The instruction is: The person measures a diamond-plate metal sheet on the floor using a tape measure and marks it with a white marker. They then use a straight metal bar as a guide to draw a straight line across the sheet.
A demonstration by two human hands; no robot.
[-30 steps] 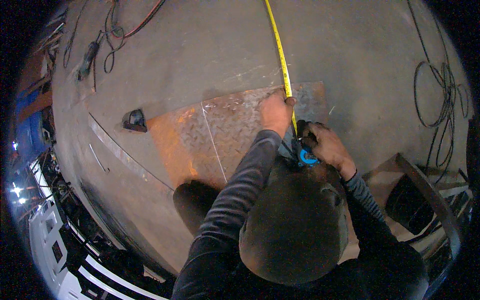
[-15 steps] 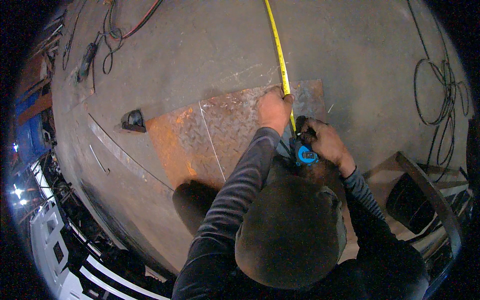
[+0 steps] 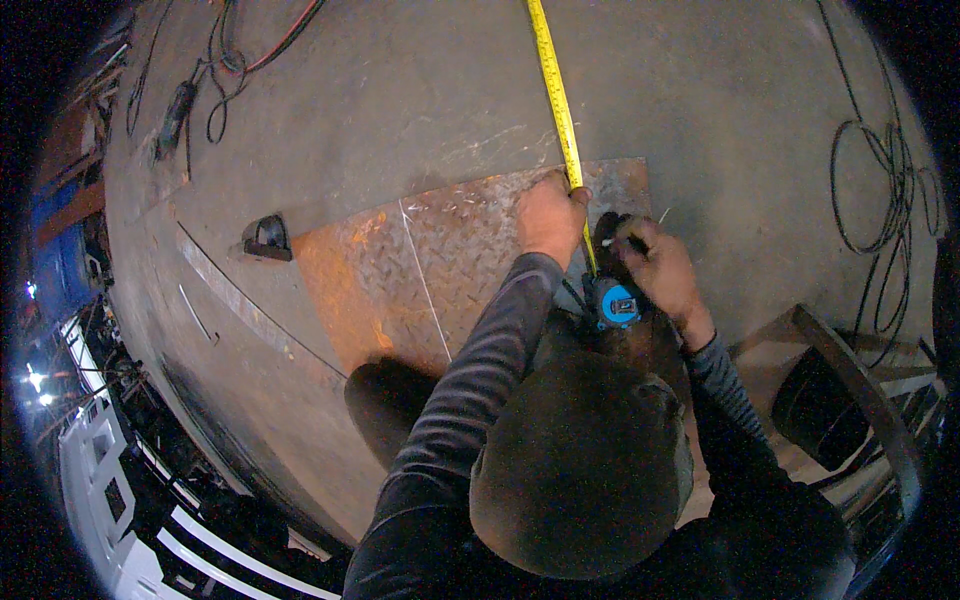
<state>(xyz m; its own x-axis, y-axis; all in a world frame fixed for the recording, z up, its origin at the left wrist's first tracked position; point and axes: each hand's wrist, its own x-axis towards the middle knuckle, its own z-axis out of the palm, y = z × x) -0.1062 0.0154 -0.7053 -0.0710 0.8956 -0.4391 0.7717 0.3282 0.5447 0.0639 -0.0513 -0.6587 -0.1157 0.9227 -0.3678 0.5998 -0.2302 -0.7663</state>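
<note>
A yellow tape measure blade [image 3: 560, 110] runs from the top of the view down over a rusty tread plate [image 3: 375, 275]. My left hand [image 3: 550, 215] is closed on the blade near the plate's far edge, thumb along it. The blade enters a blue and black tape measure case [image 3: 618, 303], which rests near my knees with neither hand around it. Just above and right of the case, my right hand [image 3: 660, 265] is pinched on a small white-tipped chalk-like piece [image 3: 607, 243], mostly hidden by the fingers. A thin white line [image 3: 425, 280] crosses the plate to the left.
The plate lies on a broad grey metal surface [image 3: 350, 110]. Left of it are a small dark metal piece [image 3: 267, 238], a long flat strip [image 3: 235, 290] and a handheld tool with a cord [image 3: 178, 115]. Coiled black cable [image 3: 885, 180] and a steel frame [image 3: 860, 380] lie right.
My right hand has lifted slightly up and right, away from the tape case. The case has shifted a little right, and the blade has turned to show more of its face. My left hand stays put.
</note>
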